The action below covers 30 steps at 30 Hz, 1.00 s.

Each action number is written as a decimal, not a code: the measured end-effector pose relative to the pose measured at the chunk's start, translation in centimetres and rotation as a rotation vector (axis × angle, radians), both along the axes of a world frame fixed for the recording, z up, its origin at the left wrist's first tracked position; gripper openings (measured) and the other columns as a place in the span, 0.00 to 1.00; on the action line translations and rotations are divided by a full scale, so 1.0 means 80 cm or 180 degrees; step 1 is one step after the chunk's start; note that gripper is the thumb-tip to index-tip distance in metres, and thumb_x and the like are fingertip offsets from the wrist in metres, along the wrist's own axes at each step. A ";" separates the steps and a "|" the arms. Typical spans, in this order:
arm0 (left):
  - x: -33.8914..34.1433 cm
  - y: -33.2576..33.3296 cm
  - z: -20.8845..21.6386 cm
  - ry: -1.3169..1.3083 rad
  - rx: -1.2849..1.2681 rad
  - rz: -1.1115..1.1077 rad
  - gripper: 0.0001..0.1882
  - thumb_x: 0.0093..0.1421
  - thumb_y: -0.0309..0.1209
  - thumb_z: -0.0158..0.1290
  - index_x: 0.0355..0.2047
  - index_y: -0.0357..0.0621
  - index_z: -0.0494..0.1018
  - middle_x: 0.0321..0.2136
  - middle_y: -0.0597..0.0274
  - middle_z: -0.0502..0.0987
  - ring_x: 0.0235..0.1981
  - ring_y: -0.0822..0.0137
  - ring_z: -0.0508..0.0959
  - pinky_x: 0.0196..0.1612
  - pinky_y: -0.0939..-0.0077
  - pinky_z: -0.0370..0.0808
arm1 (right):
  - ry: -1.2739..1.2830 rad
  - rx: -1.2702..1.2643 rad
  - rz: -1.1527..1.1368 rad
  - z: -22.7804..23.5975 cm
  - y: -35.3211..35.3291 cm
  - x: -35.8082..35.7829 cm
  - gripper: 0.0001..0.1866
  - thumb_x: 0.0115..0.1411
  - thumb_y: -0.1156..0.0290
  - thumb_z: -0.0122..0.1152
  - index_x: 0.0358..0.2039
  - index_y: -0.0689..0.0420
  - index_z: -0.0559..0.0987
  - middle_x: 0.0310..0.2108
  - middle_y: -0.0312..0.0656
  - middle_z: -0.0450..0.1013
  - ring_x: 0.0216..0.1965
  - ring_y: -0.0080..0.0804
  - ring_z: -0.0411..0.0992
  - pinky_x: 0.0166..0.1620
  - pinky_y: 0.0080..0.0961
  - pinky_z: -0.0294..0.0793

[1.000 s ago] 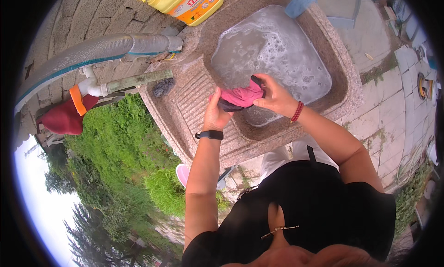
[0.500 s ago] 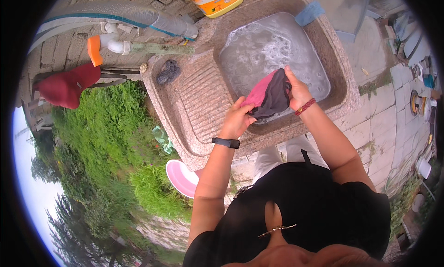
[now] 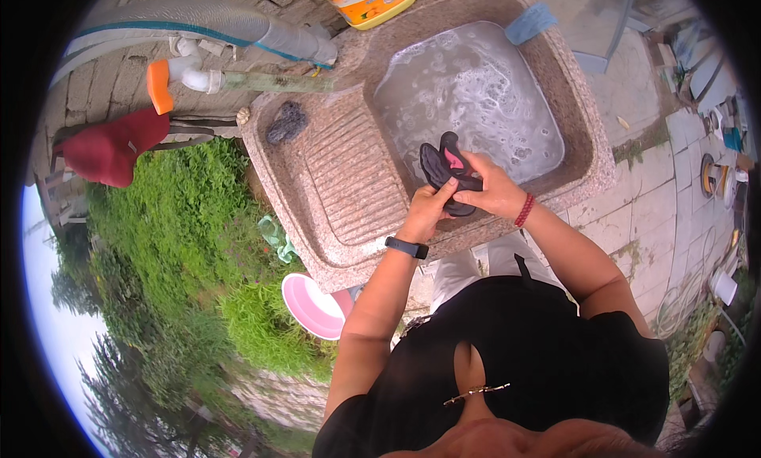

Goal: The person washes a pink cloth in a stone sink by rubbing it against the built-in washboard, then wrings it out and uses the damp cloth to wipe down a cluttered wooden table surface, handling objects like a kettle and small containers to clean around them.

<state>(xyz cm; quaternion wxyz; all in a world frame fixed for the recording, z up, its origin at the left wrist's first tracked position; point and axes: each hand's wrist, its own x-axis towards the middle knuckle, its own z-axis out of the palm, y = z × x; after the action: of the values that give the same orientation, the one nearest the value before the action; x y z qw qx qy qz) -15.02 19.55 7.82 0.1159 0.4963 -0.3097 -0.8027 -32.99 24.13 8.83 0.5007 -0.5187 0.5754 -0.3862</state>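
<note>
A wet cloth item in dark grey and pink (image 3: 435, 166) is bunched between my two hands over the near edge of the basin. My left hand (image 3: 429, 210) grips its lower left part, with thumb and fingers closed. From the other side, my right hand (image 3: 496, 191) presses on the bundle, its fingers partly hidden by the folds. Cloudy, foamy water (image 3: 468, 93) fills the basin of the stone sink (image 3: 587, 141) beyond the hands. How the cloth is sewn cannot be made out in its folded state.
Left of the basin is a ribbed washboard (image 3: 345, 172) with a dark scrubbing pad (image 3: 286, 123) above it. A yellow detergent jug (image 3: 369, 2) stands behind; a blue cloth (image 3: 532, 23) hangs on the rim. A pink basin (image 3: 305, 315), red cap (image 3: 111, 149) and pipe (image 3: 273, 83) are at left.
The cloth has gone from spread out to folded and bunched, with more of its dark side showing. My hands have come closer together, and both lie lower, nearer the sink's front edge.
</note>
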 end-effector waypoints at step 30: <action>0.073 -0.054 -0.047 -0.2286 -0.4688 -0.2597 0.17 0.52 0.36 0.59 0.40 0.42 0.72 0.59 0.55 0.63 0.62 0.53 0.58 0.62 0.45 0.53 | 0.2555 0.1214 0.1104 -0.074 -0.016 -0.173 0.18 0.51 0.69 0.62 0.44 0.57 0.78 0.45 0.51 0.73 0.51 0.47 0.69 0.55 0.35 0.67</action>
<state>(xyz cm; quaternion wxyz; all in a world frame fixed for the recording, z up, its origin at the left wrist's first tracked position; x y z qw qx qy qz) -9.20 15.26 4.09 0.0073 0.3689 -0.9122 -0.1783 -46.84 22.85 2.88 0.3822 -0.6141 0.6890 0.0465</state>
